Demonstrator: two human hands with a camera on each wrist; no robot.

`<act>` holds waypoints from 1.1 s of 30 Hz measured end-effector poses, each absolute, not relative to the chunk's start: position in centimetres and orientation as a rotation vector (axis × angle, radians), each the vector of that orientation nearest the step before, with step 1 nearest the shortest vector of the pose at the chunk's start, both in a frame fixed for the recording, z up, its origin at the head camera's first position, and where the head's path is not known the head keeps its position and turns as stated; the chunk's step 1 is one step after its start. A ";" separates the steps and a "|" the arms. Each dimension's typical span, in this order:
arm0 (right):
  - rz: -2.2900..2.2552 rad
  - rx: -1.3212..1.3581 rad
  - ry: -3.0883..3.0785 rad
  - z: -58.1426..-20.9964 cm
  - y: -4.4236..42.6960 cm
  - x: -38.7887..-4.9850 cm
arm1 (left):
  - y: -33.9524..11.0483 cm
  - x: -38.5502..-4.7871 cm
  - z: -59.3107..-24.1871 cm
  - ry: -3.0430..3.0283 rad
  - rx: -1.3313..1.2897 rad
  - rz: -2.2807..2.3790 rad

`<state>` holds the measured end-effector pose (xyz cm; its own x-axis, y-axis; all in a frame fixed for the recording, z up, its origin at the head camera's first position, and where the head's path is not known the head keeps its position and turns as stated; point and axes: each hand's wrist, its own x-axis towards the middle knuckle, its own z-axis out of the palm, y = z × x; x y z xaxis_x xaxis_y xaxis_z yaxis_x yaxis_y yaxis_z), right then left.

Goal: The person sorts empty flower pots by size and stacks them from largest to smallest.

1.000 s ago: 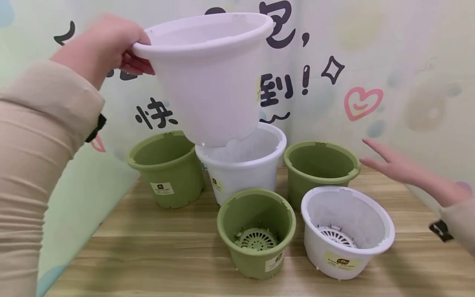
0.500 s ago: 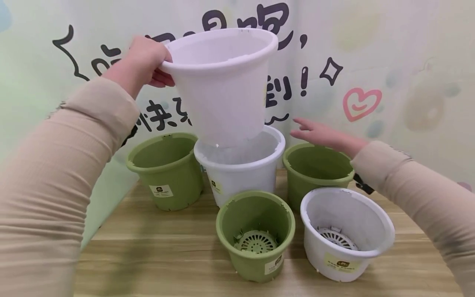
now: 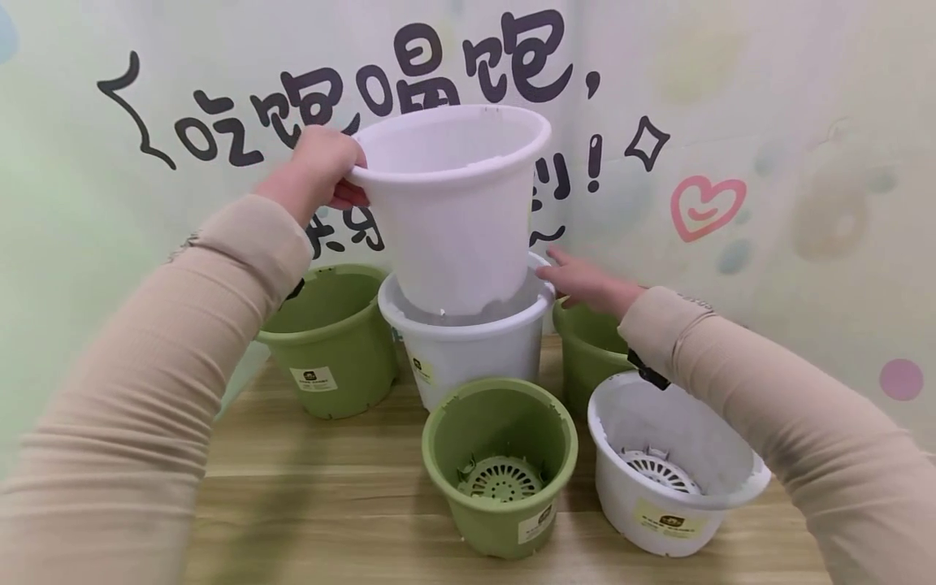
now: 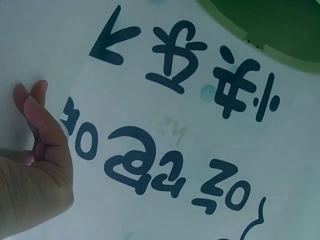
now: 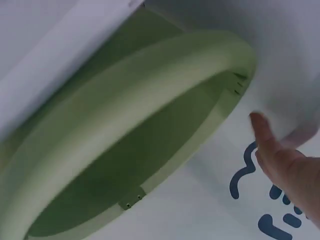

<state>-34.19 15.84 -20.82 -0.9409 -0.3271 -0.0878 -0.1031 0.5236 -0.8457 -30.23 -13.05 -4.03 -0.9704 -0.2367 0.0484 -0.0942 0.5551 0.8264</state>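
Observation:
My left hand (image 3: 322, 166) grips the left rim of a white flower pot (image 3: 457, 227) in the head view. This pot hangs with its base inside the mouth of a second white pot (image 3: 475, 357), which stands in the back row. Near the right rim of that lower pot is my right hand (image 3: 581, 280), fingers extended; whether it touches the rim I cannot tell. A green pot (image 3: 595, 337) lies beneath my right wrist, and its rim (image 5: 165, 85) fills much of the right wrist view. The left wrist view shows my left hand (image 4: 45, 165) with bent fingers.
Another green pot (image 3: 340, 374) stands at back left. In front are a green pot (image 3: 500, 520) and a white pot (image 3: 665, 520) with slotted bottoms, on a wooden table (image 3: 314, 504). A printed curtain (image 3: 775, 114) hangs behind.
My left hand has brought the held white pot down and slightly right, its base now within the lower white pot. My right hand has moved left from the far right to that pot's rim.

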 end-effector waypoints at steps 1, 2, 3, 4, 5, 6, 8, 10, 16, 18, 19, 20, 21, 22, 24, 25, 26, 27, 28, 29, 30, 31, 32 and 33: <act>-1.384 -0.346 2.540 -21.0 15.7 -34.2 | -13.1 -30.4 -4.3 -2.633 0.284 -1.384; -1.383 -0.336 2.554 -21.2 15.6 -34.2 | -13.1 -30.5 -4.6 -2.634 0.283 -1.389; -1.379 -0.326 2.572 -21.4 15.5 -34.3 | -13.1 -30.7 -4.9 -2.632 0.287 -1.396; -1.373 -0.329 2.593 -21.6 15.4 -34.3 | -13.1 -30.8 -5.1 -2.634 0.286 -1.395; -1.366 -0.331 2.615 -21.9 15.4 -34.4 | -13.1 -31.0 -5.4 -2.630 0.284 -1.409; -1.359 -0.336 2.637 -22.0 15.3 -34.4 | -13.1 -31.2 -5.7 -2.630 0.278 -1.412; -1.359 -0.345 2.672 -22.4 15.3 -34.5 | -13.2 -31.5 -6.3 -2.634 0.262 -1.407; -1.367 -0.349 2.691 -22.5 15.3 -34.6 | -13.2 -31.9 -6.9 -2.645 0.252 -1.390; -1.350 -0.349 2.711 -22.5 15.4 -34.8 | -13.4 -32.1 -8.6 -2.654 0.228 -1.395; -1.340 -0.352 2.718 -22.5 15.5 -34.8 | -13.5 -32.3 -9.4 -2.652 0.218 -1.411; -1.337 -0.351 2.722 -22.5 15.5 -34.8 | -13.6 -32.4 -9.8 -2.651 0.218 -1.415; -1.335 -0.349 2.726 -22.6 15.5 -34.8 | -13.6 -32.5 -10.2 -2.649 0.217 -1.424; -1.332 -0.347 2.728 -22.6 15.5 -34.8 | -13.7 -32.6 -10.6 -2.647 0.216 -1.437; -1.332 -0.348 2.732 -22.6 15.5 -34.7 | -13.8 -32.7 -10.9 -2.648 0.214 -1.440; -1.330 -0.347 2.735 -22.7 15.6 -34.6 | -13.9 -32.8 -11.7 -2.657 0.212 -1.444; -1.326 -0.349 2.737 -22.7 15.6 -34.6 | -14.0 -32.8 -12.0 -2.662 0.213 -1.444; -1.326 -0.350 2.734 -22.7 15.6 -34.5 | -14.1 -32.9 -12.3 -2.670 0.211 -1.443; -1.327 -0.349 2.732 -22.7 15.6 -34.5 | -14.1 -32.9 -12.6 -2.677 0.208 -1.441; -1.330 -0.348 2.729 -22.7 15.5 -34.5 | -14.2 -32.9 -12.9 -2.682 0.205 -1.436; -1.329 -0.344 2.726 -22.7 15.5 -34.5 | -14.2 -33.0 -13.2 -2.682 0.203 -1.440; -1.331 -0.341 2.723 -22.7 15.6 -34.5 | -14.3 -33.1 -13.4 -2.678 0.207 -1.447; -1.334 -0.341 2.720 -22.7 15.6 -34.5 | -14.3 -33.2 -13.7 -2.674 0.211 -1.459; -1.339 -0.339 2.717 -22.7 15.6 -34.5 | -14.3 -33.2 -13.9 -2.673 0.213 -1.462; -1.344 -0.339 2.716 -22.7 15.6 -34.5 | -14.3 -33.3 -14.2 -2.668 0.218 -1.475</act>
